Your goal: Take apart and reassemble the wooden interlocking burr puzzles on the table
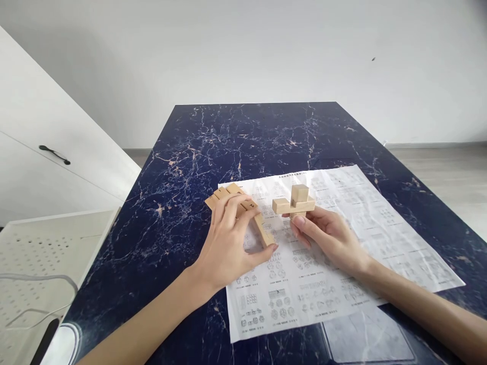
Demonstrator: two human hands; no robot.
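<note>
My right hand (337, 238) pinches a small assembly of notched wooden puzzle pieces (294, 207) between thumb and fingers. A squared block stands up from its crossbar, and the assembly is raised above the printed sheet. My left hand (224, 248) curves over several wooden pieces (233, 188) lying side by side at the sheet's left edge. A long wooden puzzle piece (263, 227) lies between its thumb and fingers, the thumb at the near end. One piece under the fingers bears a black "2". The left fingers hide much of these pieces.
A wrinkled white sheet (353, 203) with printed diagrams covers part of the dark blue marbled table (213, 137). A rectangular translucent panel (367, 334) lies at the near edge. To the left are a perforated cream surface (38, 253) with cables and a white cabinet (57, 111).
</note>
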